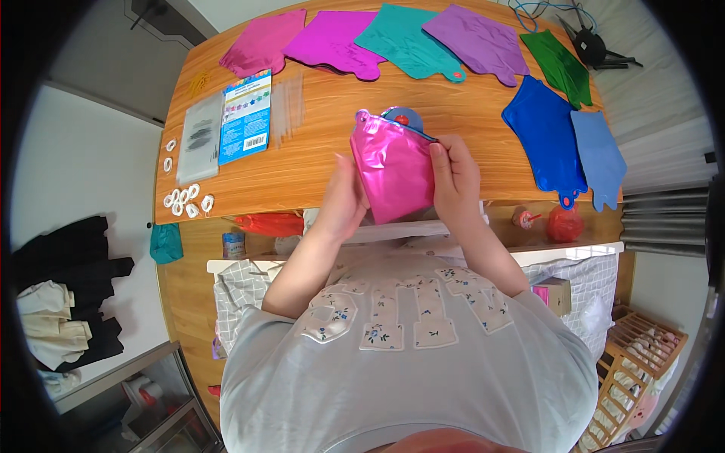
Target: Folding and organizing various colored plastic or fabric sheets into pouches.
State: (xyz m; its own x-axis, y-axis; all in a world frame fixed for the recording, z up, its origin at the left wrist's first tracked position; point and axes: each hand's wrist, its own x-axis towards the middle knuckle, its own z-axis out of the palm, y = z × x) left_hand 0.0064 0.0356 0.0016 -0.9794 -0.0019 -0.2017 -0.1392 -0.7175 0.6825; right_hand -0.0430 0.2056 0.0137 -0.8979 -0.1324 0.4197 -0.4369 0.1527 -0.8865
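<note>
A shiny pink foil balloon (396, 170), flat and folded, is held upright over the front of the wooden table. Behind its top edge shows a rounded blue and purple foil piece (405, 117) with a red spot. My right hand (456, 177) pinches the balloon's upper right edge between thumb and bent fingers. Along the left edge rests my left hand (346, 198), its thumb slightly blurred and raised, its other fingers partly hidden by the foil.
Flat foil balloons in pink, magenta, teal (408, 44), purple, green and blue (544, 132) line the table's (325, 98) back and right. At left lie clear plastic sleeves (200, 136), a blue printed card (245, 117) and several white ribbon coils (181, 198). A black device (591, 47) stands back right.
</note>
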